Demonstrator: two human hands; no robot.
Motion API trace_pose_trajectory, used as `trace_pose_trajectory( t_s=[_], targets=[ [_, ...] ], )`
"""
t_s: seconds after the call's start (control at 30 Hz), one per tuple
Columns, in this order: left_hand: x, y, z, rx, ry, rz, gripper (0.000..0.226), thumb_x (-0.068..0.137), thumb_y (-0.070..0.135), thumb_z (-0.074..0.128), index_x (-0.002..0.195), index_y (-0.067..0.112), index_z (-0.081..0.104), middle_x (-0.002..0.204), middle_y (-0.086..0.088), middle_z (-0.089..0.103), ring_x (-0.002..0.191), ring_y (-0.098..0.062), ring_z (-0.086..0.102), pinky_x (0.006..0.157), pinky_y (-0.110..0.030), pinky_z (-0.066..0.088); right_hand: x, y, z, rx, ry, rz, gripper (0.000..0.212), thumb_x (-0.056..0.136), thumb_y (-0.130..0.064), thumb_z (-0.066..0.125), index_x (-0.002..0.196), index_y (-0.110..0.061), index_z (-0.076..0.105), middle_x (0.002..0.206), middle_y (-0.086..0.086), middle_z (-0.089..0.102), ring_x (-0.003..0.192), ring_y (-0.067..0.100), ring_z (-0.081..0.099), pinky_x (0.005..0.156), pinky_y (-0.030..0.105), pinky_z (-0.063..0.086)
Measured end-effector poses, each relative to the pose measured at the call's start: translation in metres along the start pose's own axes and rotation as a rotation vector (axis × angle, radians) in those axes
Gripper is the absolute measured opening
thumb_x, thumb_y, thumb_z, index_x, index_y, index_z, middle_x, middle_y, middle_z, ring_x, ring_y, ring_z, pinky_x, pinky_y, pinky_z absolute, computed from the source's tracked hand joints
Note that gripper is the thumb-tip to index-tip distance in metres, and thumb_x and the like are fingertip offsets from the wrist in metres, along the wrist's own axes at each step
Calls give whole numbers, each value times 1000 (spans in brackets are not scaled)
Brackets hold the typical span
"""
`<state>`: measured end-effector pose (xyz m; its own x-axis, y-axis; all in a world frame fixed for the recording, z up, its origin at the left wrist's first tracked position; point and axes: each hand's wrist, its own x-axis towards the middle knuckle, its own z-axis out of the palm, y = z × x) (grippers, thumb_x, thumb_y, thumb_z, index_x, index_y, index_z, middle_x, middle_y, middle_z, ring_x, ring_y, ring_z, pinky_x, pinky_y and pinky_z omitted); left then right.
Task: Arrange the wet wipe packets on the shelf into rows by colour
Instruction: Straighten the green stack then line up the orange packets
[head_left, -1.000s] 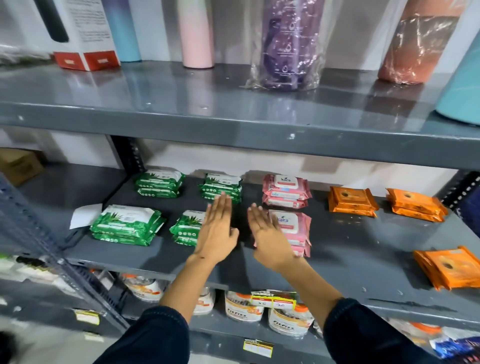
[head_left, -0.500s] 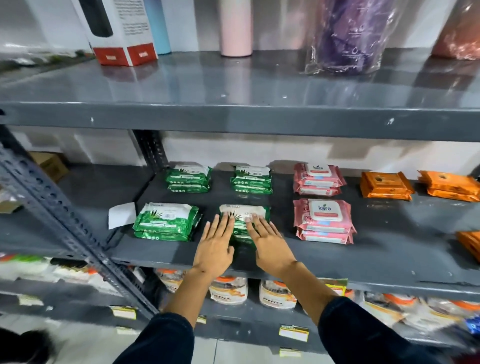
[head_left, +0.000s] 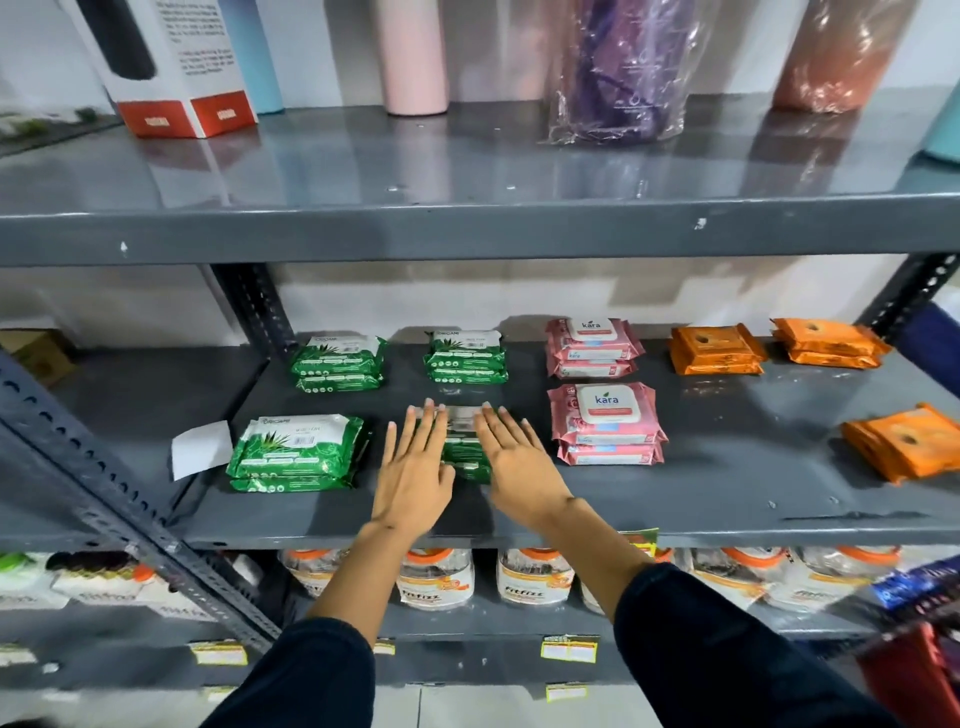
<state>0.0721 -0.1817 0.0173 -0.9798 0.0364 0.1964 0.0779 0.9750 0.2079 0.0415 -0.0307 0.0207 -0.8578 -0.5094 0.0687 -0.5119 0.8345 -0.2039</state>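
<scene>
Green packets (head_left: 464, 446) sit stacked at the near middle of the shelf (head_left: 727, 499), framed by your left hand (head_left: 415, 467) and right hand (head_left: 514, 465), both flat with fingers spread, gripping nothing, apparently to square the stack with the green stack (head_left: 296, 452) to its left. Pink packets (head_left: 605, 423) lie just right, orange packets (head_left: 909, 441) at far right, so the colour rows look largely settled.

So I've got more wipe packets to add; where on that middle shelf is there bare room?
Widest bare patch: front right, between the front pink stack and the front orange stack, below the back orange stacks. A front strip runs along the shelf edge. Crowded: the green stacks, where both hands cover one.
</scene>
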Motion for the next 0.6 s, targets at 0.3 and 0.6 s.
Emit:
trace_pose_trajectory(
  t_s=[0.3, 0.6],
  targets=[
    [37, 166, 24, -154, 157, 280, 60, 84, 25, 28, 135, -2, 42, 143, -19, 44, 134, -34, 40, 109, -51, 20, -74, 124, -54, 18, 306, 269, 67, 79, -14, 35, 144, 1, 27, 152, 20, 33, 142, 34, 29, 119, 47, 23],
    [70, 360, 78, -342, -153, 507, 71, 90, 29, 49, 147, 7, 13, 159, -9, 10, 146, -22, 12, 117, -35, 20, -170, 306, -97, -16, 195, 528, 71, 79, -10, 47, 146, -3, 25, 153, 19, 30, 143, 36, 24, 117, 47, 26]
  ],
)
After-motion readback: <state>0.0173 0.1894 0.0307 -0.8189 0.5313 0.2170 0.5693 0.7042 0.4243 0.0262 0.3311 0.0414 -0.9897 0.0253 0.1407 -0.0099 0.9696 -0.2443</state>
